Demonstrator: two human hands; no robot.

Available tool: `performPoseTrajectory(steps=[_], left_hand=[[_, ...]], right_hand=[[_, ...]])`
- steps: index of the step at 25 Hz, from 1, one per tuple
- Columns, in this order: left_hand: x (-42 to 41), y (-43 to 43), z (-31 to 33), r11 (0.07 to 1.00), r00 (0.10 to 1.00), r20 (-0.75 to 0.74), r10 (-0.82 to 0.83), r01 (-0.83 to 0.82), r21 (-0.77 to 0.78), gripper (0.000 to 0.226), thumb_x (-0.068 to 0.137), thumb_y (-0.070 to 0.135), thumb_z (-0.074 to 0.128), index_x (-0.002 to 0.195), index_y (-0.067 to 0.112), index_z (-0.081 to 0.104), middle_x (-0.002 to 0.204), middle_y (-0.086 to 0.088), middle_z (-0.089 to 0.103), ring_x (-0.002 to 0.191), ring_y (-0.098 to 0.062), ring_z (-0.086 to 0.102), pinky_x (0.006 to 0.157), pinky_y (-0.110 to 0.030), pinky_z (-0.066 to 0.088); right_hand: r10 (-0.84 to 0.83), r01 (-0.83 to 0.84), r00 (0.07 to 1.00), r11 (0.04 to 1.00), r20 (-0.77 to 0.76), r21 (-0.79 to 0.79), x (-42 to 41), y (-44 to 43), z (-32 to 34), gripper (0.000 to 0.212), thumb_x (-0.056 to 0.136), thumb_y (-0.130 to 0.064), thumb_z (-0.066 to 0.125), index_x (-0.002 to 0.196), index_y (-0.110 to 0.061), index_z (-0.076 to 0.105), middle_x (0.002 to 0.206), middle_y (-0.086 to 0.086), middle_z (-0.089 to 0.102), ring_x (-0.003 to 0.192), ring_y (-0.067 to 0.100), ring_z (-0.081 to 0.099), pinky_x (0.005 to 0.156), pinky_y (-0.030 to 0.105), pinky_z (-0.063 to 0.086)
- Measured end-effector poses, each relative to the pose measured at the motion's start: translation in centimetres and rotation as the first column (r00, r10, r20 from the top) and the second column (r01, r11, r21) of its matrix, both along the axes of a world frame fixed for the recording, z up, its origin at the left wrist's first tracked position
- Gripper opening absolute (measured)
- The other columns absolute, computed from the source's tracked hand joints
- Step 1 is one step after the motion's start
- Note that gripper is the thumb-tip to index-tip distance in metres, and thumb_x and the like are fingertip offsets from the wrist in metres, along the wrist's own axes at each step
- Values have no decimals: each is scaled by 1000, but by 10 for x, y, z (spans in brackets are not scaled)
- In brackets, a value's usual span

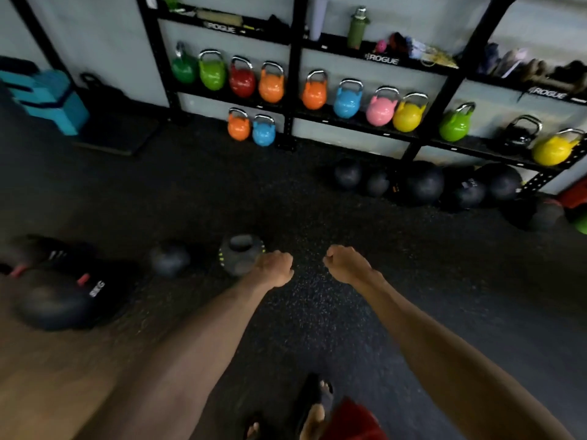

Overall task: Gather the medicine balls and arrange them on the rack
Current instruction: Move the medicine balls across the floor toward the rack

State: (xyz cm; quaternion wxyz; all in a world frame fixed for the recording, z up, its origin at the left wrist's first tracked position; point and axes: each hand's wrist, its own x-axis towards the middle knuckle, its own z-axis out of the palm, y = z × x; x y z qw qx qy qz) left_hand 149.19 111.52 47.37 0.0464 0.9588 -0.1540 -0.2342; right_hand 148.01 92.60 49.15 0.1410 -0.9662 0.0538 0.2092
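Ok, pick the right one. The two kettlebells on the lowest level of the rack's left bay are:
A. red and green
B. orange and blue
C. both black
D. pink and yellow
B: an orange kettlebell and a blue kettlebell sit side by side there, below the row of green, red and orange ones.

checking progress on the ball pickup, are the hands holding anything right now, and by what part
Nothing is held. The left hand and right hand are loosely curled over bare floor. The nearest ball, grey with yellow marks, lies on the floor just beyond the left hand, not gripped.
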Motion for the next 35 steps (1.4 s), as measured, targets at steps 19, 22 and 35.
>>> performPoseTrajectory(steps=[19,22,35], left_hand=[[-366,180,-46,925,913,-152,379,-376,53,28,103,32,46,113,14,66,113,-6,66,104,-25,63,91,-40,53],[-420,225,-53,896,882,-163,443,-439,63,26,103,31,46,113,16,64,115,-6,64,103,-22,63,89,-36,51],[-581,465,-100,882,853,-225,472,-456,121,43,100,30,49,139,11,49,136,-13,57,124,-30,55,99,-39,44]], right_hand=[[419,-420,899,907,-125,19,-302,181,-52,42,105,-36,38,134,-10,53,133,18,57,121,34,57,95,43,47],[483,-483,862,875,-155,44,-343,223,-63,42,105,-37,38,135,-11,54,133,17,58,121,34,57,95,44,47],[540,-542,806,838,-240,66,-490,472,-123,38,105,-33,38,131,-12,55,135,15,56,122,34,56,98,46,46]])
